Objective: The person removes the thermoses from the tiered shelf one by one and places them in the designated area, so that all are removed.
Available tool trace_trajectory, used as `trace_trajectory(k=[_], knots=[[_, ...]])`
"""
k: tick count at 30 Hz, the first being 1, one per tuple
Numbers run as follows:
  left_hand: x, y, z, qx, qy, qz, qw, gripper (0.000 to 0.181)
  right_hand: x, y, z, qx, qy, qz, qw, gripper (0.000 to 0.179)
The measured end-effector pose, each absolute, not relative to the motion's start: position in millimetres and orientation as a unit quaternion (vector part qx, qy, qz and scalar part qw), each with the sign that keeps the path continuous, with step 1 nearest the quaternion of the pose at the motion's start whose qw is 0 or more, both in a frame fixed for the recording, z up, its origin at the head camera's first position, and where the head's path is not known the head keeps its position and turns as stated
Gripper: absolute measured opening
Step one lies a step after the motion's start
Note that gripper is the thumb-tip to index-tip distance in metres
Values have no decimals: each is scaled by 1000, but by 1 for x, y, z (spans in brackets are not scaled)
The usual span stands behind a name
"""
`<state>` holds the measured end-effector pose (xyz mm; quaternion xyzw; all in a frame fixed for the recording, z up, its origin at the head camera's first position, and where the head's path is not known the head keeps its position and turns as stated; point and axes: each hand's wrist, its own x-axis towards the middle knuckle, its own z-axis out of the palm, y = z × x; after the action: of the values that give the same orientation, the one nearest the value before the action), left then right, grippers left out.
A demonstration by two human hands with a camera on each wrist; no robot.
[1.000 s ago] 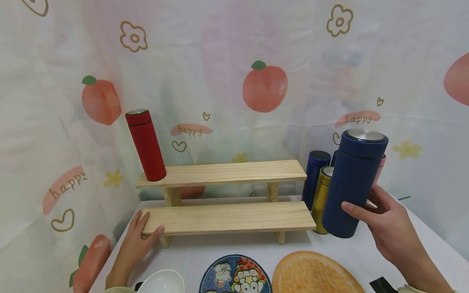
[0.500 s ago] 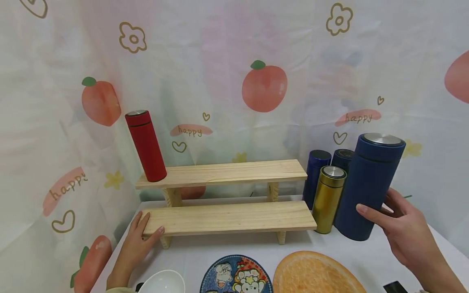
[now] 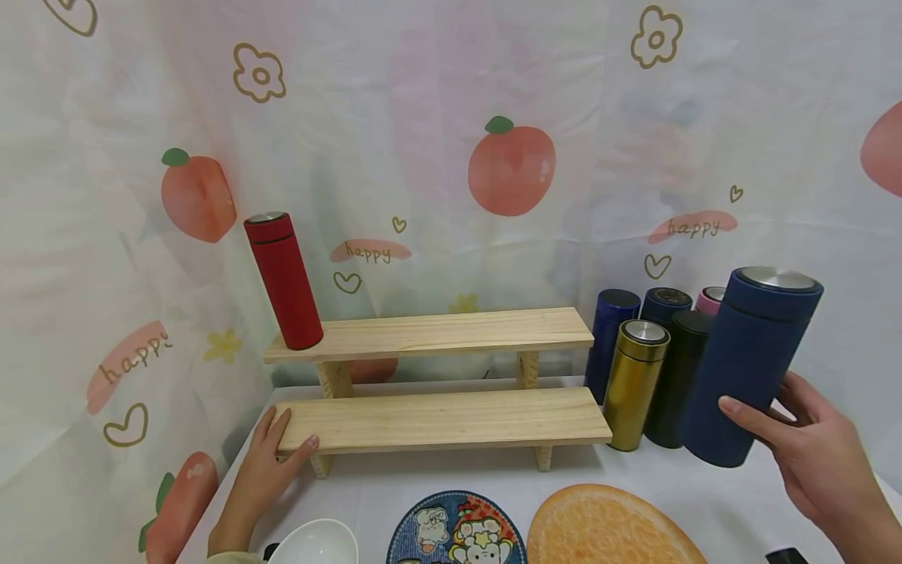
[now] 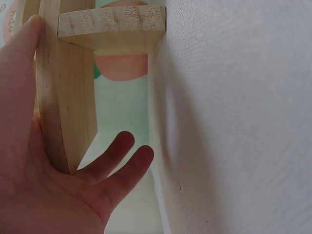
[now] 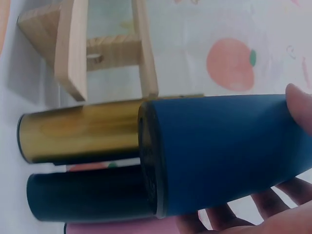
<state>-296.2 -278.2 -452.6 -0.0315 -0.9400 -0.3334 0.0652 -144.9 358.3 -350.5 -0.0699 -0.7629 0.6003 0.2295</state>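
A dark blue thermos (image 3: 754,368) with a silver lid top is tilted to the right in my right hand (image 3: 824,446). In the right wrist view its base points left over a gold thermos (image 5: 83,129) and a dark green one (image 5: 87,192). My right thumb (image 5: 298,107) presses one side, the other fingers lie round the opposite side. At the left end of a two-step wooden shelf (image 3: 451,419), my left hand (image 3: 257,474) rests on the lower board. Its thumb touches the front edge, and two straight fingers extend below the board in the left wrist view.
A red thermos (image 3: 285,282) stands at the upper step's left end. Beside the shelf's right side are a blue thermos (image 3: 611,337), another dark blue one (image 3: 665,304) and a pink one (image 3: 710,299). In front lie a white bowl (image 3: 317,542), a cartoon mat (image 3: 456,529) and a bread-like mat (image 3: 609,525).
My right hand has carried the dark blue thermos to the right and slightly lower, uncovering the gold and dark green ones behind it. The left hand stays on the shelf.
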Motion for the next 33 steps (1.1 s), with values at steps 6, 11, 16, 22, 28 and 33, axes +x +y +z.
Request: trace_trajectory(k=[6,11,16,22,28,33], knots=[[-295,-279,-452,-33,-939,-335,66,96,-150,373,-362,-83,-757,600,245,85],[-295,-279,-451,-35,-940,-333,69,95,-155,384,-368,-114,-762,588,248,87],[-294,-278,-450,-30,-939,-336,62,97,-160,393,-369,-149,-768,574,242,88],[-295,-278,-450,-24,-940,-336,57,97,-165,401,-375,-171,-761,580,237,88],[-295,-277,-450,-20,-940,-337,54,98,-169,410,-381,-192,-752,586,233,88],[-295,-277,-451,-20,-940,-337,55,98,-171,416,-387,-204,-742,595,230,91]])
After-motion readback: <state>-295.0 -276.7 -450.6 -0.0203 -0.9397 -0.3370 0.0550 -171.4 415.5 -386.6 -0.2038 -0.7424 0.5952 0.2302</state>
